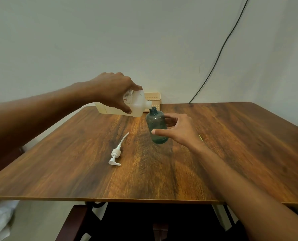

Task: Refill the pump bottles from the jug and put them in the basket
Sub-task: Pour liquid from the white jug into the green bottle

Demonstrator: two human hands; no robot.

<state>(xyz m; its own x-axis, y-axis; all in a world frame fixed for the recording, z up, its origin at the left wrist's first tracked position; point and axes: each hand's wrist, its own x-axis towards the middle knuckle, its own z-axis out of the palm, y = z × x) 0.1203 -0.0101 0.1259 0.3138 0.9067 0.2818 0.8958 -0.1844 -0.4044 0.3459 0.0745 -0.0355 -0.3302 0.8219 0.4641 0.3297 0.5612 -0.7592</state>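
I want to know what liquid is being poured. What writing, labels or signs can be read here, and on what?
Jug, in the left hand: a white label with dark print and a red diamond sign; too small and blurred to read.
Dark bottle, pump head, basket: no text visible.

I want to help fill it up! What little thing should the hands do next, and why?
Probably tip the jug a bit more with the left hand. Its spout already sits at the open mouth of the green bottle, which looks nearly empty. The right hand steadies the bottle upright on the table. The pump top lies aside, so nothing blocks the pour.
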